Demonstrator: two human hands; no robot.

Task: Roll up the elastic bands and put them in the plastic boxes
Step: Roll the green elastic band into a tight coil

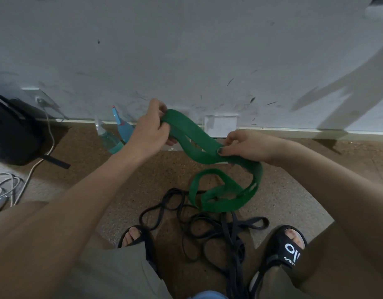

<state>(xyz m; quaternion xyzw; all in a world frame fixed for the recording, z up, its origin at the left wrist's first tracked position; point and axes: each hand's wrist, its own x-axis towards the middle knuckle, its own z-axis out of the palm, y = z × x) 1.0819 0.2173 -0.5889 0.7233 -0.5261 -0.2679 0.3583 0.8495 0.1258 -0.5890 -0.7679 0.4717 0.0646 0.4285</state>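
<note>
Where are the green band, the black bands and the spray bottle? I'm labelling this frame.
green band [210,152], head view: middle of the stretch between the hands.
black bands [208,231], head view: tangle on the floor.
spray bottle [109,139], head view: clear body.

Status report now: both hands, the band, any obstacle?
Left hand and right hand both grip the wide green elastic band, not yet rolled. Tangled thin black elastic bands lie on the floor below.

black bands [208,234] perhaps tangled, cut off below
</note>
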